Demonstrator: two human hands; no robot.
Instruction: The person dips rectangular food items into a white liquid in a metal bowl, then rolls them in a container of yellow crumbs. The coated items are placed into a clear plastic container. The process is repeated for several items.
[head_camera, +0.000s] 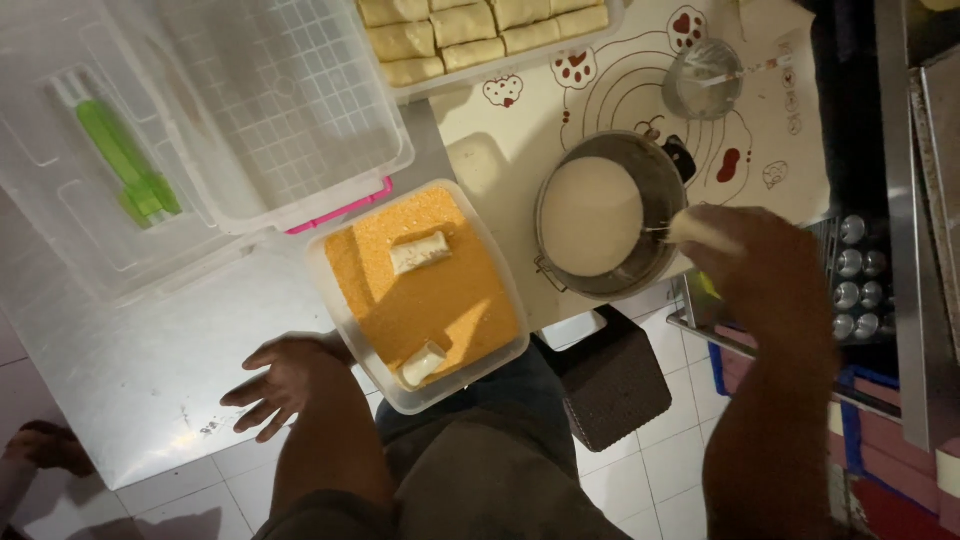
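Looking down, you have the biggest container, a clear plastic bin with a gridded floor and a pink latch, at the upper left of the frame; nothing shows inside it. Its clear lid lies beside it at the far left with a green utensil showing through it. At the top centre a white tray holds rows of pale folded rolls. In the middle of the frame sits a square clear tub filled with orange breadcrumbs; one white roll lies on the crumbs near its centre and a second roll rests at the tub's near edge. Right of it, a round metal pot holds a pale, smooth batter. A small clear glass stands at the upper right on the printed baking mat.

Your right hand is closed around a white roll, held at the pot's right rim. Your left hand is released, fingers spread, just beside the tub's lower left corner and gripping nothing.
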